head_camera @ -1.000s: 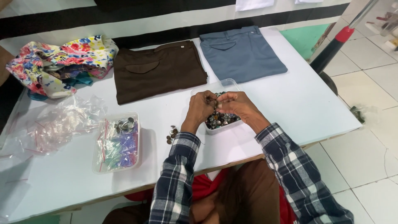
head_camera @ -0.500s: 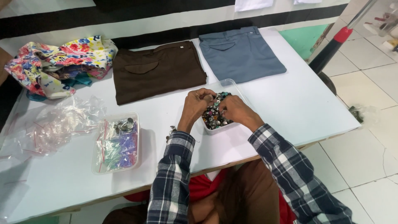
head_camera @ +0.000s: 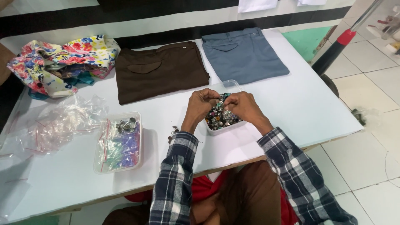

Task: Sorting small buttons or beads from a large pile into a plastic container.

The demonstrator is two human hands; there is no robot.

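- The clear plastic tray of mixed buttons (head_camera: 222, 118) is seen on the white table (head_camera: 291, 104), directly in front of the person, below the two folded trousers.
- Compared with one second ago, the tray has stayed in about the same place on the table, but both hands have been brought closer together above its upper half.
- The left hand (head_camera: 202, 102) is now curled over the left side of the tray, and its fingers are pinched together at the tips; a small button seems to be held there, but it is too small to be told with certainty.
- The right hand (head_camera: 243, 105) is bent over the right side, with fingertips closed toward those of the left hand; what is held cannot be told.
- From this it is judged that the sorting or picking of buttons is continued, and nothing has yet been carried out of the tray.
- A few loose buttons (head_camera: 173, 132) are left on the table near the left sleeve.
- Further left a second clear tray with small plastic bags (head_camera: 120, 143) is placed, then crumpled clear bags (head_camera: 54, 123).
- Brown trousers (head_camera: 160, 71), grey-blue trousers (head_camera: 243, 54) and a flowered cloth (head_camera: 62, 60) are laid at the far edge.
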